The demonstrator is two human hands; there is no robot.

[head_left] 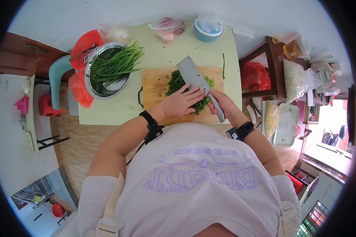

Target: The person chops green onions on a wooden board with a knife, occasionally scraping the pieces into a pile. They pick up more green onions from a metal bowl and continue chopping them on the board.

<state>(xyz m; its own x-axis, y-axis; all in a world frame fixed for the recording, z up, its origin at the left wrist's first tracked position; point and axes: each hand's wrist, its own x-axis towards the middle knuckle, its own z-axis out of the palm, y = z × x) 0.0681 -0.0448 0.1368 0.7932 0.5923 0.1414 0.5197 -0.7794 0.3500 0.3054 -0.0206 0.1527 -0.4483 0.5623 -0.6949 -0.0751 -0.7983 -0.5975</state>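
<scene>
A cleaver (192,71) lies slantwise over the wooden cutting board (154,77), its broad blade pointing away from me and to the left. My right hand (224,105) is wrapped round its handle. My left hand (182,103) is stretched out flat over the board, fingers apart, with fingertips right at the blade's near edge. Finely chopped greens (175,83) form a pile beneath the blade and around my left fingers, partly hidden by both. A lighter green bit of the pile shows to the right of the blade, and small scraps are scattered on the board.
Long green stalks (116,63) fill a metal colander (91,85) at the left, beside a red basin (85,43). Along the table's (118,114) back stand a bag of meat (168,29) and a blue tub (208,33). One loose stalk (223,66) lies right of the board.
</scene>
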